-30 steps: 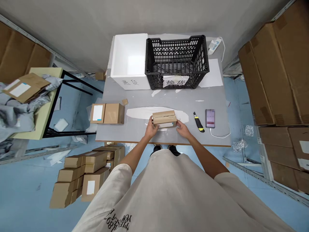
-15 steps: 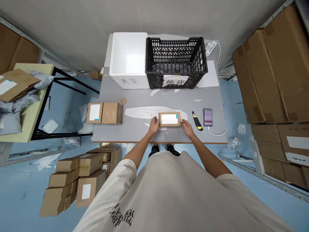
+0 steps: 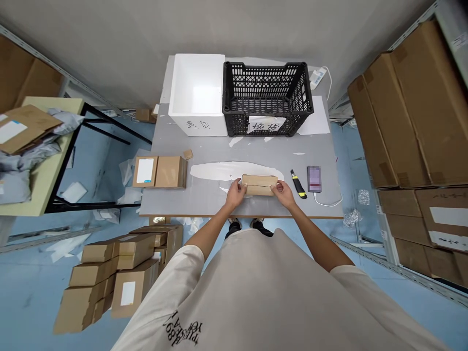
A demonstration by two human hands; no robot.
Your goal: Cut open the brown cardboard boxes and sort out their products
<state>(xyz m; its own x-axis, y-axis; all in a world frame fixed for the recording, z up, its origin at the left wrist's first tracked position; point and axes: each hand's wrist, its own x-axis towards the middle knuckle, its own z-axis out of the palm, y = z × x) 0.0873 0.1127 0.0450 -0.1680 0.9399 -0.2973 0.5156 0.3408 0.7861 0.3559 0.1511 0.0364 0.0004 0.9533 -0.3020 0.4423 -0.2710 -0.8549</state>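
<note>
At the upper centre, the crate (image 3: pixel 231 127) is patterned in black lattice and the bin (image 3: pixel 215 129) is coloured white. The central box (image 3: pixel 259 180) is coloured tan; the knife (image 3: pixel 299 184) is marked black and yellow.

You face a plain grey wall (image 3: pixel 153 29) above a grey desk (image 3: pixel 164 146).
Around you the floor (image 3: pixel 32 282) is pale blue; a yellowish-topped table (image 3: pixel 47 197) with black legs stands to your left, metal shelving (image 3: pixel 395 265) runs along your right, and light falls evenly over the desk's grey top.
</note>
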